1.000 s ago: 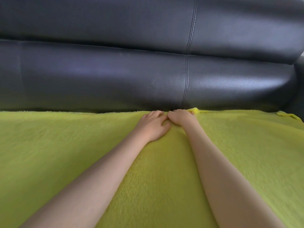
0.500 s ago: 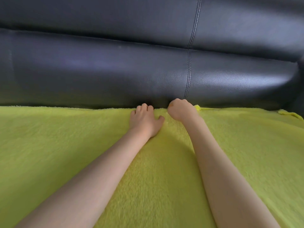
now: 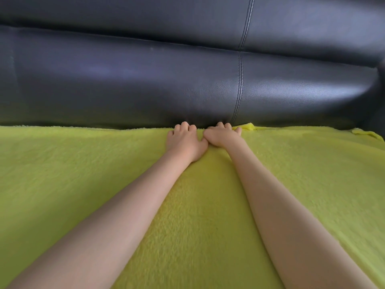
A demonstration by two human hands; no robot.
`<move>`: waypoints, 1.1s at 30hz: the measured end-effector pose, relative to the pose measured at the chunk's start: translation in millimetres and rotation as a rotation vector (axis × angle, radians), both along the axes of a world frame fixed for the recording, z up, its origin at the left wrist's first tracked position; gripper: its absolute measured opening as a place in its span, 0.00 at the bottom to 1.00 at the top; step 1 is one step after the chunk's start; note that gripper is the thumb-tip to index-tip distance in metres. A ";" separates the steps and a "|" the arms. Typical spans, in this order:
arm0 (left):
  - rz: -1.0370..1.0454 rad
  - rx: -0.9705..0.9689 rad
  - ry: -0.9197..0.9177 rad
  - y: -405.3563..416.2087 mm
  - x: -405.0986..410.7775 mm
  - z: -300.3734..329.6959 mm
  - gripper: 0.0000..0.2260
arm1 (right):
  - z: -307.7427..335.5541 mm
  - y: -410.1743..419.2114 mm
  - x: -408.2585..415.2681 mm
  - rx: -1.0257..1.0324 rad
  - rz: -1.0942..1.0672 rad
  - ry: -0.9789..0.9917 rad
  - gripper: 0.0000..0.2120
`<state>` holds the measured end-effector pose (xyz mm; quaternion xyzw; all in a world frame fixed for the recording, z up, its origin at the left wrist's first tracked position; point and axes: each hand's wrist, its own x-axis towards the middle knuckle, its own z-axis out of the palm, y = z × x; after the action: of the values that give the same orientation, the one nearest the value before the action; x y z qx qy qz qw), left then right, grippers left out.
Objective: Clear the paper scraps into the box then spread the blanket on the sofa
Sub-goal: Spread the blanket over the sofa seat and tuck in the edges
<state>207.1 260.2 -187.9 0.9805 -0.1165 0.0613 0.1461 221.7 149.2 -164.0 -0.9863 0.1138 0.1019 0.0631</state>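
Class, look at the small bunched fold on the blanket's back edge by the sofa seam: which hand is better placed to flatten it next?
Probably the right hand: it presses the blanket right beside the fold; the left hand lies farther away.

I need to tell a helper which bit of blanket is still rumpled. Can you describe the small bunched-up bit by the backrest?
Start at the dark leather sofa backrest and follow its vertical stitched seam down to the yellow-green blanket. Just right of the right hand, the little raised fold pokes up, while the edge beside it lies flat.
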 end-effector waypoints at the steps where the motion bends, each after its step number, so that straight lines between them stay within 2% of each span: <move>1: -0.002 0.005 0.001 0.2 0.0 -0.2 0.22 | -1.3 1.4 0.0 0.003 -0.009 -0.006 0.25; 8: 0.003 0.015 -0.016 1.8 -5.6 -2.3 0.22 | -9.7 -2.8 -10.6 0.014 0.021 -0.114 0.24; 11: 0.004 -0.003 -0.031 1.6 -11.4 -0.3 0.26 | 0.0 -16.9 -22.2 0.218 0.102 -0.132 0.21; 13: -0.021 -0.024 -0.039 3.3 -17.3 2.7 0.24 | 8.4 -36.5 -41.3 0.326 0.133 -0.159 0.21; 16: -0.054 -0.048 -0.066 8.3 -25.0 3.8 0.21 | 8.2 -88.2 -77.6 0.147 0.013 -0.161 0.23; 19: -0.052 -0.025 -0.064 12.7 -37.9 5.0 0.22 | 7.1 -144.8 -125.8 -0.004 -0.170 -0.136 0.30; 23: -0.050 0.045 0.009 18.9 -54.5 7.1 0.23 | -7.3 -173.2 -178.4 -0.039 -0.176 -0.211 0.31; 27: -0.016 0.081 0.067 17.6 -75.3 8.4 0.25 | -16.9 -171.1 -187.1 -0.036 -0.180 -0.317 0.30; 33: 0.009 0.032 0.002 18.6 -93.2 8.4 0.24 | -13.6 -169.1 -190.9 -0.018 -0.186 -0.337 0.30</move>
<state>113.9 278.8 -179.5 0.9832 -0.1129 0.0593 0.1303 30.7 -19.9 -177.7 -0.9751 0.1933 -0.0722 0.0816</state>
